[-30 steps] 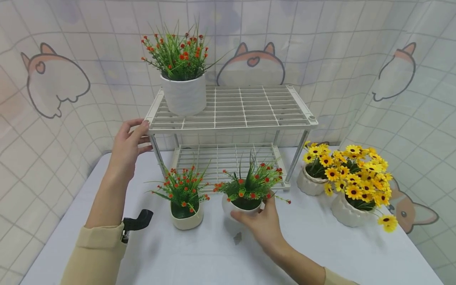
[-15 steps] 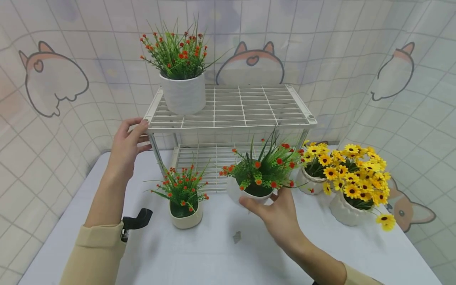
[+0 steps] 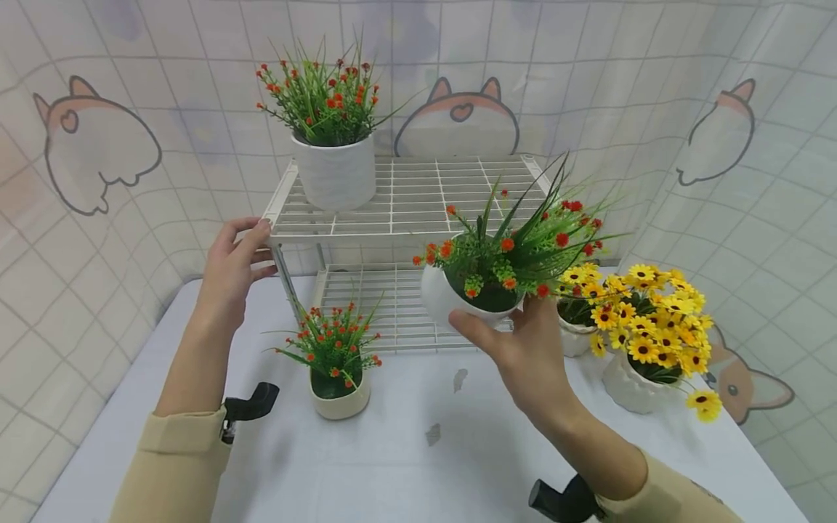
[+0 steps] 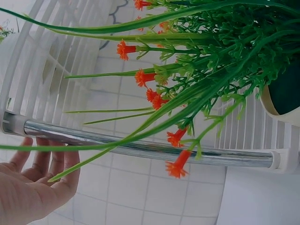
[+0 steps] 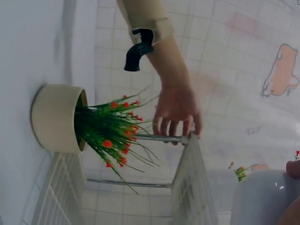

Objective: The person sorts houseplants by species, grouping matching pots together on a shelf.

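Observation:
My right hand (image 3: pixel 530 356) grips a white round flowerpot (image 3: pixel 441 294) by its near right side, thumb at the rim. The pot holds grass and red flowers, tilts to the right, and is raised off the table before the upper tier of a white two-tier wire rack (image 3: pixel 451 190). In the right wrist view this white pot (image 5: pixel 260 199) shows at the lower right. My left hand (image 3: pixel 230 265) holds the rack's upper left front corner, fingers at the metal post (image 4: pixel 140 149). A cream pot (image 3: pixel 341 403) of red flowers stands on the table before the rack.
On the upper tier's left stands a white textured pot (image 3: pixel 336 174) with red flowers. Two pots of yellow flowers, one white pot (image 3: pixel 634 385) in front and another pot (image 3: pixel 575 340) behind, stand right of the rack. A tiled-pattern curtain (image 3: pixel 588 87) hangs behind.
My right hand has lifted the white flowerpot from near the table up and to the right, toward the upper tier's height, tilting it. My left hand stays at the rack corner.

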Action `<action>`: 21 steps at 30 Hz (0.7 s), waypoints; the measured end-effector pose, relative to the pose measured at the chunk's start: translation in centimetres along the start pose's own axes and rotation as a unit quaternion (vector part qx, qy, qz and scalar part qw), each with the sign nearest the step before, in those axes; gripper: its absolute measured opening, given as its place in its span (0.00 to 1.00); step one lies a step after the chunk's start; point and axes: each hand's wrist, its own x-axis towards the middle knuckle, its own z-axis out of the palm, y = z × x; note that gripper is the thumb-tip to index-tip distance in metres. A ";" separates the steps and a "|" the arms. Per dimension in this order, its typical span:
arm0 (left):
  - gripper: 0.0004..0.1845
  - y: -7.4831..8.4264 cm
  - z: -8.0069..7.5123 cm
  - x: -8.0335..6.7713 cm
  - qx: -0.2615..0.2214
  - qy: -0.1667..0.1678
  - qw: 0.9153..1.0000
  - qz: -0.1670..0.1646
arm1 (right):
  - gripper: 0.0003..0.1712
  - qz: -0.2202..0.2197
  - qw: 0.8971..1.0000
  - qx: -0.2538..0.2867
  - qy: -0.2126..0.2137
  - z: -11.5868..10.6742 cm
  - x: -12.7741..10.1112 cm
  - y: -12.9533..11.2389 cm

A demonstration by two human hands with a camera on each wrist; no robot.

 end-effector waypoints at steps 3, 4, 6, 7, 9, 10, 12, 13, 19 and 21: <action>0.24 0.1 0.0 0.0 0.006 -0.003 1.000 -0.001 | 0.52 -0.024 1.000 -0.006 -0.006 -0.1 1.2 -0.8; 0.24 0.1 0.0 0.0 0.005 -0.003 1.000 -0.001 | 0.52 -0.033 0.999 -0.010 -0.009 -0.1 1.7 -1.1; 0.24 0.2 0.0 0.0 0.001 -0.004 1.000 0.000 | 0.52 -0.050 0.999 -0.014 -0.013 -0.1 2.9 -1.5; 0.24 0.1 0.0 0.0 -0.001 -0.004 1.000 0.000 | 0.51 -0.056 0.998 -0.008 -0.015 0.0 3.5 -1.7; 0.24 0.1 0.0 0.0 -0.005 -0.003 1.000 0.003 | 0.51 -0.052 0.999 0.001 -0.016 0.1 4.8 -1.9; 0.24 0.1 0.0 0.0 -0.002 -0.002 1.000 0.004 | 0.51 -0.043 0.999 0.006 -0.013 0.3 5.3 -2.0; 0.24 0.0 0.0 0.0 -0.001 -0.003 1.000 0.006 | 0.52 -0.022 0.999 0.022 -0.012 0.4 6.5 -2.0; 0.24 0.0 0.0 0.0 0.000 -0.003 1.000 0.006 | 0.52 -0.008 1.000 0.026 -0.011 0.5 7.0 -2.0; 0.23 -0.1 0.0 0.1 -0.010 -0.006 1.000 0.004 | 0.53 0.065 0.998 0.005 -0.015 1.2 10.2 -1.5; 0.23 -0.1 -0.1 0.2 -0.015 -0.006 1.000 0.004 | 0.54 0.084 0.996 -0.001 -0.016 1.5 11.2 -1.2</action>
